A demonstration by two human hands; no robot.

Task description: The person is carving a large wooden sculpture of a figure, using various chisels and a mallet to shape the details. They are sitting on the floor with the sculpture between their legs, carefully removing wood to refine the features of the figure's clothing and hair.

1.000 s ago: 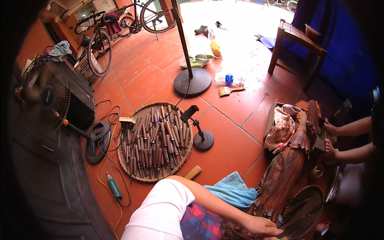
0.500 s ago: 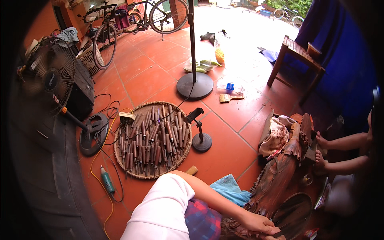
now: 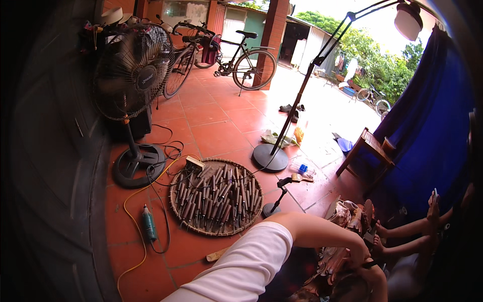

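My left hand (image 3: 358, 253), at the end of a bent arm in a white sleeve, is closed at the lower right over a carved reddish-brown wooden piece (image 3: 334, 259). Right beside it, my right hand (image 3: 375, 277) is also closed. Between the two hands shows a short dark tool (image 3: 371, 263), its far end hidden by fingers. Left of the arm lies a round woven tray (image 3: 176, 209) filled with many wooden-handled carving chisels (image 3: 216, 196). The carving's lower part is dim and partly covered by my arm.
Another person's bare feet (image 3: 378, 245) rest right against the carving's far side. A green power tool (image 3: 149, 226) with a cord, a standing fan (image 3: 133, 80), a phone stand (image 3: 271, 209), a brush (image 3: 301, 178), a tall lamp's round base (image 3: 270, 158) and a wooden stool (image 3: 370, 156) stand around.
My view has tilted up and swung, so the tray and fan sit further right and the lamp head shows. Both hands stay together at the carving.
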